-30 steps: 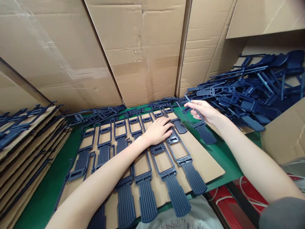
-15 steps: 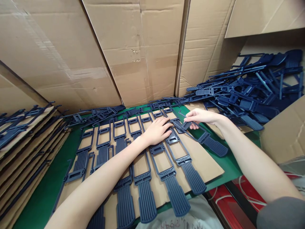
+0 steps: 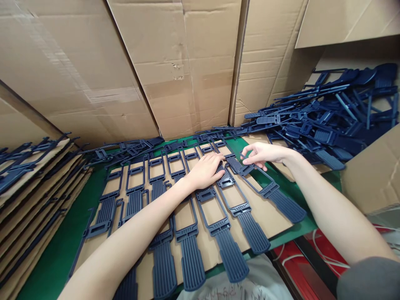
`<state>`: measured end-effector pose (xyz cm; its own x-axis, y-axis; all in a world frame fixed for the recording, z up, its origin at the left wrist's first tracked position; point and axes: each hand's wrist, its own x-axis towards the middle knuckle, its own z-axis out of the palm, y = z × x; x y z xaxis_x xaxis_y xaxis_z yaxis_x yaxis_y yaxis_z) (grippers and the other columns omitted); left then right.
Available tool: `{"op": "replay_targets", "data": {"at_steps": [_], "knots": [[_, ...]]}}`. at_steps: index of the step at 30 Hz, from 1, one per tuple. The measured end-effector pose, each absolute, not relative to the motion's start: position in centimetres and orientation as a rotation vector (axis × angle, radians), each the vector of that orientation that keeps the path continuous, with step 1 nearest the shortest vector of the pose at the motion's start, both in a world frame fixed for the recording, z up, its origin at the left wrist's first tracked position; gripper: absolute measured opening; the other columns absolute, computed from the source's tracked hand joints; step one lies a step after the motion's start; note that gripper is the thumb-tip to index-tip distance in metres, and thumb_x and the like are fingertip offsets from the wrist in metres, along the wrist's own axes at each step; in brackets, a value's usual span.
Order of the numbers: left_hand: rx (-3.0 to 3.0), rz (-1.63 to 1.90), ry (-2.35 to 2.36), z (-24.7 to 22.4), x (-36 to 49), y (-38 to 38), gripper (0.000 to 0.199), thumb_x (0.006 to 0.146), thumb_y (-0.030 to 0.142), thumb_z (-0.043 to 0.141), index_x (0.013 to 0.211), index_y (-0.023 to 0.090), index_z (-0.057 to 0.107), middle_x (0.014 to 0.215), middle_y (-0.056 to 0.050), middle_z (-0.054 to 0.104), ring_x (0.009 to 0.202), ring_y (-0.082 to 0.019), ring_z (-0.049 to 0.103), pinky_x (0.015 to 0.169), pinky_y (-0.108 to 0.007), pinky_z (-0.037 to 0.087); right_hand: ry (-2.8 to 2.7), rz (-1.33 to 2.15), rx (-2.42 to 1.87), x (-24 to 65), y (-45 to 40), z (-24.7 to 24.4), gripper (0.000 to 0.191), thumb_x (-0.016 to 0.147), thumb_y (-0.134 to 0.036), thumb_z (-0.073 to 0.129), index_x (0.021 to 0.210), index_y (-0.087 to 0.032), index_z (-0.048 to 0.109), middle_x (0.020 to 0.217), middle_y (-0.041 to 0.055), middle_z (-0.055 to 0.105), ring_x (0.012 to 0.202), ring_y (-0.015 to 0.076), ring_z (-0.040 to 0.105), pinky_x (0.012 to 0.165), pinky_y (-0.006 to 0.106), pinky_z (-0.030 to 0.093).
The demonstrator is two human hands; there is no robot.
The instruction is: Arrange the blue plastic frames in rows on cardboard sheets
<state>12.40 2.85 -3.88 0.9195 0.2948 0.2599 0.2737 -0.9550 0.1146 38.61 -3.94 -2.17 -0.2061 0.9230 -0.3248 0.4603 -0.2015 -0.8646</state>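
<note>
On a cardboard sheet (image 3: pixel 265 204) lie rows of dark blue plastic parts, each with an open rectangular frame and a ribbed paddle. My left hand (image 3: pixel 206 170) rests palm down on the parts in the middle, fingers stretched out, its thumb beside one frame part (image 3: pixel 253 233). At the sheet's right side, my right hand (image 3: pixel 261 155) pinches the narrow end of another frame part (image 3: pixel 286 204) between thumb and fingers. That part lies slanted along the row, its paddle reaching past the sheet's right edge. My left forearm hides some parts.
A heap of loose blue parts (image 3: pixel 325 121) spills from an open carton (image 3: pixel 371 166) at right. Cardboard sheets with parts between them form a stack (image 3: pixel 40 204) at left. Tall cartons (image 3: pixel 193 71) stand behind the green tabletop (image 3: pixel 62 233); more loose parts (image 3: pixel 125 152) lie along them.
The part in my right hand has swung down and right and now lies over the cardboard's right edge. My left hand has barely moved, its fingers now closer together.
</note>
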Motion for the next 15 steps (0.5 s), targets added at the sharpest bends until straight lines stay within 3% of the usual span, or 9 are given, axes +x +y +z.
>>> {"op": "replay_targets", "data": {"at_steps": [6, 15], "knots": [[3.064, 0.383, 0.426, -3.9, 12.4, 2.8, 0.036, 0.097, 0.031, 0.039, 0.127, 0.014, 0.048, 0.139, -0.015, 0.047, 0.131, -0.027, 0.041, 0.11, -0.044, 0.031, -1.489, 1.485, -1.737, 37.6, -3.9, -2.1, 0.067, 0.055, -0.056, 0.086, 0.092, -0.019, 0.045, 0.052, -0.002, 0.058, 0.039, 0.0131, 0.056, 0.038, 0.022, 0.051], [3.09, 0.359, 0.432, -3.9, 12.4, 2.9, 0.04, 0.097, 0.03, 0.039, 0.135, 0.017, 0.047, 0.142, -0.014, 0.044, 0.132, -0.027, 0.04, 0.111, -0.045, 0.03, -1.5, 1.567, -1.738, 36.7, -4.1, -2.1, 0.068, 0.052, -0.059, 0.086, 0.086, -0.019, 0.043, 0.051, -0.0016, 0.059, 0.04, 0.0127, 0.056, 0.038, 0.022, 0.052]]}}
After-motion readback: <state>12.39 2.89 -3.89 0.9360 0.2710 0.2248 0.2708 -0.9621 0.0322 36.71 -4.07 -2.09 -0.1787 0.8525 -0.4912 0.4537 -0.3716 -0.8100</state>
